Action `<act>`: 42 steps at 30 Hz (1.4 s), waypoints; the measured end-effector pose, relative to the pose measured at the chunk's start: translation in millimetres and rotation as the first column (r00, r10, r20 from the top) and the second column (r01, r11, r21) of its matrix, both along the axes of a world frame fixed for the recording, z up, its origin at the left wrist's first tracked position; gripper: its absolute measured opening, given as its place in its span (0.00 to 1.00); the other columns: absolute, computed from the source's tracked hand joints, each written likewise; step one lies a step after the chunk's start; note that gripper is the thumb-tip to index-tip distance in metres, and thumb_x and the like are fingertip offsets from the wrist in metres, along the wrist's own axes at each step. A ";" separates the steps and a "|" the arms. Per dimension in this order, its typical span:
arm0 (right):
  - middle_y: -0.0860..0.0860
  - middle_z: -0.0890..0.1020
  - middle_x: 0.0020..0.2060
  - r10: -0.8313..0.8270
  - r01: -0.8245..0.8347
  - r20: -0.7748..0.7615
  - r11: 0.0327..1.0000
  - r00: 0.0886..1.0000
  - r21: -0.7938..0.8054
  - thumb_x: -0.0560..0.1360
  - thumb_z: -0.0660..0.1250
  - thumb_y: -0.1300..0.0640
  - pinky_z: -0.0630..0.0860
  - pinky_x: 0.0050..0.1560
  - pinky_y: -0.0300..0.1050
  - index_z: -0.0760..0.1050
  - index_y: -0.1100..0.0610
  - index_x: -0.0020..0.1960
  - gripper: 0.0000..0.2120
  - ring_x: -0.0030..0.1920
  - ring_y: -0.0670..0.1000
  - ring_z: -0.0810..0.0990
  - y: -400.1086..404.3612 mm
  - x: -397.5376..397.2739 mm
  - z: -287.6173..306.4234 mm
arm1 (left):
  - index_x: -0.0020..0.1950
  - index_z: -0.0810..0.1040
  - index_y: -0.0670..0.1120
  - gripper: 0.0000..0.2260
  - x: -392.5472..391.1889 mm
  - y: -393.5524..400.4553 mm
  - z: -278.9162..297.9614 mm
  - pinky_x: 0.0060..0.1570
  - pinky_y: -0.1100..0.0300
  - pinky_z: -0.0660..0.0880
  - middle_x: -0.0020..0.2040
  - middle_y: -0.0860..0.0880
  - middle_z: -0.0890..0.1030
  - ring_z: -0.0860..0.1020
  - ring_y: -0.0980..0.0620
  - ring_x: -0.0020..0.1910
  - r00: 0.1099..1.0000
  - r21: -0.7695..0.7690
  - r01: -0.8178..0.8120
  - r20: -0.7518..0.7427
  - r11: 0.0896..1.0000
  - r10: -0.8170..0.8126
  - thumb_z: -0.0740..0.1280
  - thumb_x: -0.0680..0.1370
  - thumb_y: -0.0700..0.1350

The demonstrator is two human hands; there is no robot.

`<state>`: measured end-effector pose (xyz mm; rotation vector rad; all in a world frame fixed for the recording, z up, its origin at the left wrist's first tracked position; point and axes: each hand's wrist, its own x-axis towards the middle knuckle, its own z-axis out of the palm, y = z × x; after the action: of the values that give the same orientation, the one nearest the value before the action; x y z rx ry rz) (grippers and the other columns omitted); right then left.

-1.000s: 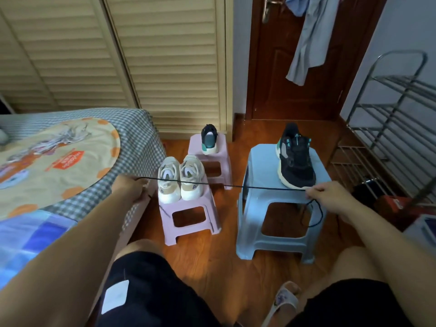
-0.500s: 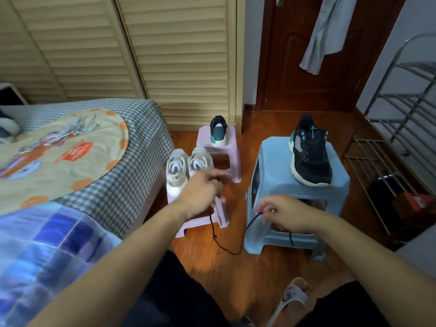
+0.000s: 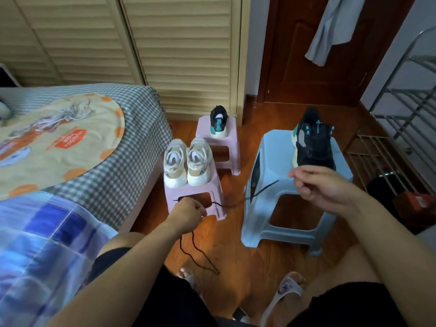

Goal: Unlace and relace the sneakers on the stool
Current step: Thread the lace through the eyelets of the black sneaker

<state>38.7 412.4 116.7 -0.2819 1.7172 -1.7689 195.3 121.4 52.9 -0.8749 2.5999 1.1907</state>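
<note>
Black shoelace (image 3: 226, 205) runs between our hands: left hand (image 3: 188, 210) pinches it at seven o'clock, right hand (image 3: 323, 185) pinches it before the black sneaker (image 3: 311, 142) on the blue stool (image 3: 273, 156).

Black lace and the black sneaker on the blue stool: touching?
Apart. The head view shows the black lace running from the right hand to the left hand, below and in front of the black sneaker; bare blue stool top lies between them.
</note>
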 end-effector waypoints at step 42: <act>0.59 0.80 0.53 -0.372 0.620 -0.497 0.498 0.784 0.606 0.79 0.55 0.32 0.69 0.49 0.49 0.78 0.59 0.54 0.30 0.50 0.58 0.75 56.8 -148.0 -47.2 | 0.55 0.82 0.48 0.07 -114.5 66.2 25.6 0.28 0.65 0.71 0.39 0.49 0.82 0.74 0.57 0.25 0.955 0.281 -0.084 -0.253 0.956 0.158 0.64 0.82 0.41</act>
<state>-109.4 469.2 69.5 0.3976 2.8263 -1.1933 80.8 187.5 78.4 -0.8799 2.5245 1.7633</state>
